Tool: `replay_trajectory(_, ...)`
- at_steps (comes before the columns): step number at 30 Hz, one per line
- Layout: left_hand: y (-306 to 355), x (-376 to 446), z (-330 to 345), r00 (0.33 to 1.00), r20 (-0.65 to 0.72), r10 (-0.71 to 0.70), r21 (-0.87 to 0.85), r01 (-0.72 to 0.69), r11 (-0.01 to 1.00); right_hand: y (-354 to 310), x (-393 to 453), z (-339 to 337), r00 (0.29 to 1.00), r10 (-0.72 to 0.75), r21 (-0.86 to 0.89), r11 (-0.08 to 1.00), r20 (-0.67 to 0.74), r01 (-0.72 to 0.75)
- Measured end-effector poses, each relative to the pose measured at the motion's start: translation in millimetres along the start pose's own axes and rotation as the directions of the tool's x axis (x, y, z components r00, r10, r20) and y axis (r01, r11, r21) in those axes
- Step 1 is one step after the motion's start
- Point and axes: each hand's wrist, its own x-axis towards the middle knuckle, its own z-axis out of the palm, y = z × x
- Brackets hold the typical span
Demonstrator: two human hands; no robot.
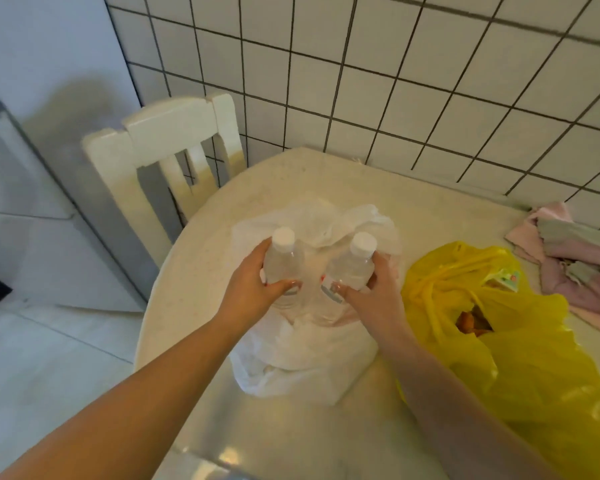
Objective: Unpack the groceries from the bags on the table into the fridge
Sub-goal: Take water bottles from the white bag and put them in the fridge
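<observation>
Two bare forearms reaching in from 6 and 7 o'clock over the pale, speckled round-edged surface (194,278). Left hand (253,289) curled round a clear plastic water bottle with a white cap (282,258); right hand (371,292) curled round a second clear plastic bottle with a white cap (355,261), tilted slightly toward 1 o'clock. Each grip closed on its own bottle, thumbs across the fronts. Both bottles side by side just above the crumpled white plastic bag (302,358) at centre, lower ends hidden in its folds. At 3 to 4 o'clock, touching the white bag, a yellow plastic bag (520,358) lying open, something orange inside. Farther, at 2 o'clock, a crumpled pink and grey cloth (575,258). At 11 o'clock, a white wooden chair (167,133) pushed against the surface. Beyond, a white tiled wall with dark grout (395,81).
</observation>
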Motion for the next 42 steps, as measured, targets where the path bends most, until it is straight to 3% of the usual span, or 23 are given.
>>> replay_trajectory(7,37,-75,-55,0.968,-0.249,-0.02,-0.083,-0.001,0.997,-75,-41,-15,0.964,-0.218,0.027,0.976,0.155,0.217)
replay_trajectory(15,70,-149,-146,0.906,-0.419,-0.059,-0.06,0.037,0.998,-154,-85,31,0.832,-0.388,0.191,0.921,0.397,0.339)
replay_trajectory(20,52,-220,-213,0.834,-0.53,-0.157,-0.06,0.148,0.987,-198,-124,98,0.668,-0.468,0.25,0.882,0.579,0.4)
replay_trajectory(24,35,-279,-273,0.718,-0.664,-0.209,-0.099,0.193,0.976,-232,-166,165,0.495,-0.485,0.256,0.85,0.721,0.459)
replay_trajectory(27,18,-320,-324,0.618,-0.743,-0.256,-0.151,0.218,0.964,-262,-203,220,0.379,-0.494,0.292,0.829,0.782,0.477)
replay_trajectory(31,-5,-364,-405,0.57,-0.781,-0.254,-0.125,0.255,0.959,-306,-257,298,0.284,-0.518,0.361,0.813,0.807,0.456)
replay_trajectory(36,-39,-395,-509,0.517,-0.821,-0.242,-0.109,0.273,0.956,-358,-306,384,0.269,-0.547,0.405,0.803,0.793,0.438)
replay_trajectory(42,-81,-383,-609,0.544,-0.808,-0.226,-0.084,0.273,0.958,-404,-317,471,0.346,-0.559,0.412,0.812,0.754,0.413)
